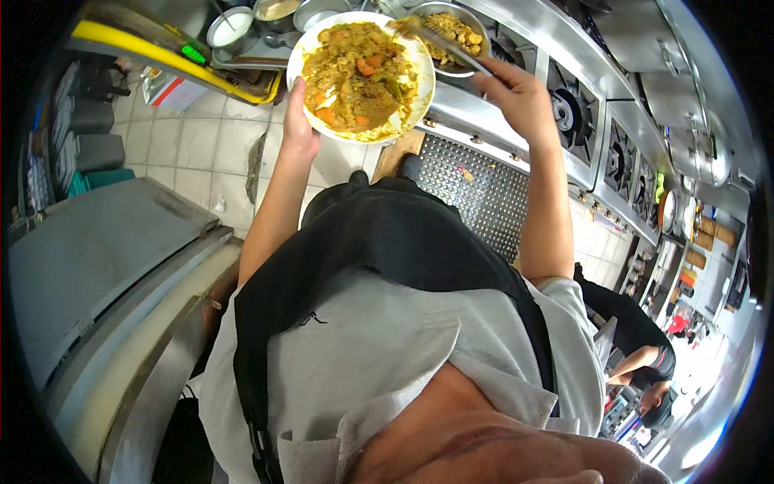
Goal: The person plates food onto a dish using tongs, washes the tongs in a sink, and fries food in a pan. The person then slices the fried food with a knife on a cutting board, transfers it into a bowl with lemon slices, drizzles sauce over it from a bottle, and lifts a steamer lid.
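My left hand (300, 127) grips the left rim of a round white plate (427, 81). On the plate lies curry (363, 77) with orange vegetable pieces and yellow sauce, over what looks like noodles or rice at the edge. My right hand (516, 97) is closed around the handle of metal tongs (451, 50). Their sauce-coated, toothed tips hang above the plate's upper right edge, near a pan (485, 48) on the stove. Yellowish food pieces (455, 34) are in that pan.
Gas burners (568, 113) run along the stove to the right, with pots (645, 89) beyond. Metal containers (234, 28), one holding something white, stand at upper left. A grey-topped cabinet (105, 258) is at left. Another person (645, 347) bends over at lower right. A perforated mat (476, 185) covers the floor.
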Demonstrator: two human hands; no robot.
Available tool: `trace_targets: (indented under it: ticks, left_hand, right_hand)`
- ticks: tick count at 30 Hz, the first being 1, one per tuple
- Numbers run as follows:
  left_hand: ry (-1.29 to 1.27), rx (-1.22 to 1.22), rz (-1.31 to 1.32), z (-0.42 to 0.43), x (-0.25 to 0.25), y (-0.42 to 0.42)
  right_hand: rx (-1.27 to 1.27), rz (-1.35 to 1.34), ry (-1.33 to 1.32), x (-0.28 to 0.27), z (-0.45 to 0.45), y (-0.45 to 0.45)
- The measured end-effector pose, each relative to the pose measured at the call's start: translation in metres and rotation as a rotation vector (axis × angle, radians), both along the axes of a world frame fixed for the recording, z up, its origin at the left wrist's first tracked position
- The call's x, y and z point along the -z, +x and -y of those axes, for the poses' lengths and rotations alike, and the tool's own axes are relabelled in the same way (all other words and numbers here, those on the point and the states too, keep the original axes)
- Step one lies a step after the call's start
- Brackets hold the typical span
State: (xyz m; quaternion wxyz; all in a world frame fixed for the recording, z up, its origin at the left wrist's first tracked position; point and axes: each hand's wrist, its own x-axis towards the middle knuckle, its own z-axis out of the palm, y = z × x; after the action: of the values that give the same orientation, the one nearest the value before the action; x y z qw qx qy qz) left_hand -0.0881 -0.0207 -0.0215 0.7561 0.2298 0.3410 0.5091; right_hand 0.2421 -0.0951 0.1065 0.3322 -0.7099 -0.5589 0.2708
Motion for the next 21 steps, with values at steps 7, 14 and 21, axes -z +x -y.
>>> trace_targets:
  ticks: [7,14,21]
  left_hand:
    - [0.003,-0.030,-0.022,-0.001,0.001,-0.004]
    - [-0.020,-0.094,-0.008,0.005,0.008,-0.011]
    - [-0.036,-0.110,0.028,0.008,-0.002,-0.006]
  right_hand:
    - [0.140,0.430,-0.305,0.037,-0.023,0.076]
    - [0.031,0.340,-0.242,-0.006,-0.020,0.035]
    - [-0.231,0.479,-0.114,0.009,-0.020,-0.066]
